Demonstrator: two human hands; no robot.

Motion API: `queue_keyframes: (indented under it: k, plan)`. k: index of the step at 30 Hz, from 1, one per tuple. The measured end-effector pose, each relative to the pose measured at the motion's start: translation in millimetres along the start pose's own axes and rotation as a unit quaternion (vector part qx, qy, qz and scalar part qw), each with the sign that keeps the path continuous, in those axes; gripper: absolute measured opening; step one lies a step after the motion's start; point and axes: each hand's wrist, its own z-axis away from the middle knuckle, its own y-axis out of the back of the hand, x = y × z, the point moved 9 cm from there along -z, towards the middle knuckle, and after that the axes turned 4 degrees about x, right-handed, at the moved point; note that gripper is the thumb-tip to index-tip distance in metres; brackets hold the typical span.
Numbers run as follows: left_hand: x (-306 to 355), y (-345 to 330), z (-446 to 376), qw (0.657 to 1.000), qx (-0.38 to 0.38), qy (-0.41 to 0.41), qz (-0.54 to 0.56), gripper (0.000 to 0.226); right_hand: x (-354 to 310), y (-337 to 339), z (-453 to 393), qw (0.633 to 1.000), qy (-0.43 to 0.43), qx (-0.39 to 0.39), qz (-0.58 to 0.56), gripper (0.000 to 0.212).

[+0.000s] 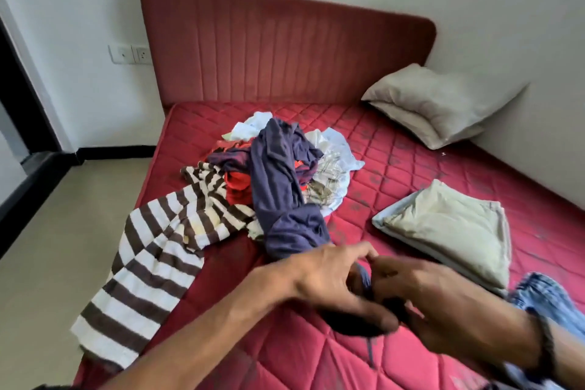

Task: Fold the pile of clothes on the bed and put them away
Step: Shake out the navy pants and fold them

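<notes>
Pile of clothes (278, 165): soft, crumpled heap mid-bed (395, 149) on quilted red mattress. Navy garment (278, 187), limp jersey, trails from heap to both hands; left hand (332, 275) and right hand (421, 298) pinch its near end (blurred). Brown-and-white striped garment (152, 263) drapes over bed's left edge. Folded cream cloth (449, 228), flat rectangle, right. Grey pillow (440, 101), plump, by ribbed red headboard (285, 47).
</notes>
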Motion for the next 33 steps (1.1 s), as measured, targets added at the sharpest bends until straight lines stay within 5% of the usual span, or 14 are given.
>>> queue_keyframes:
  k: [2, 4, 9, 15, 21, 25, 30, 33]
  plan:
    - [34.6, 20.1, -11.1, 0.995, -0.015, 0.007, 0.102, 0.052, -3.6, 57.2, 11.4, 0.994, -0.005, 0.11, 0.001, 0.03]
    - [70.7, 54.5, -17.5, 0.981, 0.049, -0.025, 0.184, 0.043, -0.2, 115.4, 18.6, 0.971, -0.037, 0.233, -0.033, 0.041]
    - [172.2, 146.9, -17.7, 0.96, 0.202, -0.128, 0.143, 0.035, 5.0, 235.6, 29.5, 0.874, -0.047, 0.428, -0.227, 0.034]
    - [266.9, 251.7, -2.1, 0.937, 0.313, -0.141, -0.058, 0.013, -15.2, 277.6, -18.1, 0.838, -0.026, 0.389, -0.383, 0.025]
    - [296.8, 338.8, 59.3, 0.871, 0.476, -0.121, -0.021, 0.012, -29.9, 232.9, -51.6, 0.936, -0.072, 0.235, -0.254, 0.023]
    - [264.1, 391.0, 129.9, 0.801, 0.587, -0.105, 0.052, 0.014, -18.2, 223.4, -49.9, 0.943, -0.061, 0.165, -0.284, 0.024]
    - [244.3, 383.1, 172.5, 0.868, 0.476, -0.063, 0.124, 0.015, -2.2, 271.0, -62.9, 0.979, -0.073, 0.146, -0.119, 0.035]
    - [244.4, 358.7, 173.1, 0.908, 0.418, 0.006, 0.002, 0.021, -30.4, 303.5, -88.2, 0.982, -0.075, 0.172, 0.013, 0.078]
